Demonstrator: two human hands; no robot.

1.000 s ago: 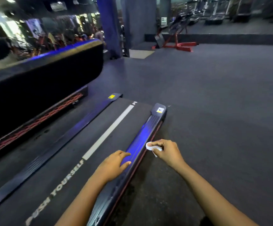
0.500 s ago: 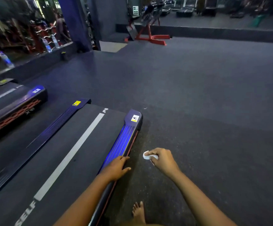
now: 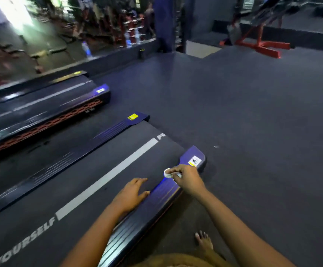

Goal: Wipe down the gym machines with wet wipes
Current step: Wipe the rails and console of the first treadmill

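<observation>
Pinching a crumpled white wipe (image 3: 169, 173) in the right hand (image 3: 188, 180), with fingers curled tight round it and only a small fold on show at the hand's 9 o'clock. Holding it down at the right rail (image 3: 153, 205) of the near treadmill (image 3: 118, 151), just at 7 o'clock of the rail's rounded end cap (image 3: 194, 151). Hard to tell whether touching the rail or just above it. Hiding, with the knuckles, a corner of the cap's white sticker (image 3: 195, 161).

Resting the left hand (image 3: 131, 193) palm down at 8 o'clock of the right one, near but apart, with fingers straight, a little spread, pointing toward 1 o'clock. Lying on the belt (image 3: 70, 189) at its edge, with the thumb touching the rail's inner edge. Gripping nothing.

Running from 7 o'clock up to 1 o'clock: belt with a white stripe (image 3: 108, 176) and the lettering YOURSELF at the 7 o'clock end. Along its 10 o'clock side, a left rail (image 3: 79, 157) ending in a yellow sticker (image 3: 133, 116). Farther out at 10 o'clock, a second treadmill (image 3: 41, 105) with a red honeycomb side panel, blurred.

At 5 o'clock, below the right forearm, a bare foot (image 3: 204, 240) on the grey floor (image 3: 253, 122), near the right rail. Far off at 1 o'clock, a red frame (image 3: 262, 46). At 11 o'clock, a blurred bottle (image 3: 85, 49).
</observation>
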